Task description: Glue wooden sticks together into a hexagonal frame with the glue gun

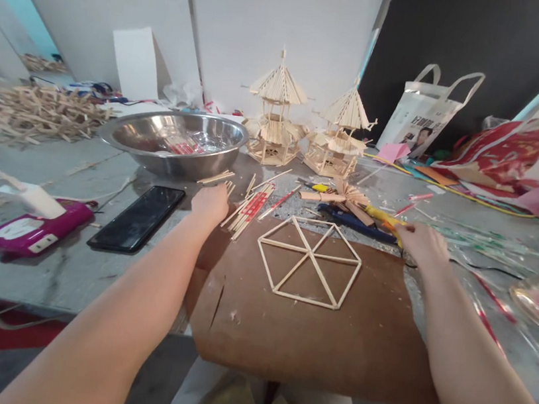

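Note:
A hexagonal frame of thin wooden sticks point(310, 253), with spokes meeting at its middle, lies flat on a brown board point(251, 333). My left hand point(209, 205) is closed beside the board's far left corner; short sticks show just past its fingers, and what it holds is hidden. Close to it lies a pile of loose sticks point(252, 207), some wrapped in red-printed plastic. On the far right, my right hand point(424, 245) has its fingers closed on the end of a yellow tool handle point(384, 216). A dark blue tool point(354, 224) lies just beneath that handle.
Two stick-built pagodas point(274, 129) stand at the back. To the left are a steel bowl point(169, 161), a black phone point(137, 218), a purple power strip point(35, 227) and heaped sticks point(44, 113). A white bag point(416, 116) and clear glue sticks point(490, 306) are on the right.

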`<state>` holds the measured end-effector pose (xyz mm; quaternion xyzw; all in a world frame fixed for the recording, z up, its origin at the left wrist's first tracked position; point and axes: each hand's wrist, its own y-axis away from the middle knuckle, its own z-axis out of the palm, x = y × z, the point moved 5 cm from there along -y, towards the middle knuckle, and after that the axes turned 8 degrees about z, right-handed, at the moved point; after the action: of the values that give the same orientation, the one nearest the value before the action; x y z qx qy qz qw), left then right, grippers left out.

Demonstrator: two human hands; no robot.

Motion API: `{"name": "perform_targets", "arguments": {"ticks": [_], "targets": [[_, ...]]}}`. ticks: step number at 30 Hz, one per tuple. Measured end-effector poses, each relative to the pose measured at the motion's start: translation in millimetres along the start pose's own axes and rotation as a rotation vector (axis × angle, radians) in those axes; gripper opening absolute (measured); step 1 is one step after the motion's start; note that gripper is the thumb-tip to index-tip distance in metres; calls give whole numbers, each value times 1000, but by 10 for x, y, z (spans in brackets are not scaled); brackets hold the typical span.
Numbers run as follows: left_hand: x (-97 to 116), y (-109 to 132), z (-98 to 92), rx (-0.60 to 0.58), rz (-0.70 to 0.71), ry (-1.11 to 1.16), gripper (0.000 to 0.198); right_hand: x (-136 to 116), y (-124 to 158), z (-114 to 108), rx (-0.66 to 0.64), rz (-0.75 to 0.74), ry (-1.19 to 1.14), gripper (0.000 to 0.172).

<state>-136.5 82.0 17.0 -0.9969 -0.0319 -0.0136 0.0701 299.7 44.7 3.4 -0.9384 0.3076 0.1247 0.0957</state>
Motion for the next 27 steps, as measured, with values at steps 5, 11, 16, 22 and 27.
{"name": "perform_targets", "arguments": {"ticks": [5,11,16,22,27], "targets": [[29,9,-11,10,22,73,27,52,-55,106,-90,49,-265,38],[77,41,-122,32,16,101,21,67,-13,170,-174,249,-936,25],[197,114,-229,211,24,244,25,-23,30,142,-124,257,-1101,30],[448,226,-191,224,193,367,19,-154,129,194,-310,203,-1358,23],[573,295,-188,198,267,564,18,-219,176,104,-263,45,-1415,26]]}}
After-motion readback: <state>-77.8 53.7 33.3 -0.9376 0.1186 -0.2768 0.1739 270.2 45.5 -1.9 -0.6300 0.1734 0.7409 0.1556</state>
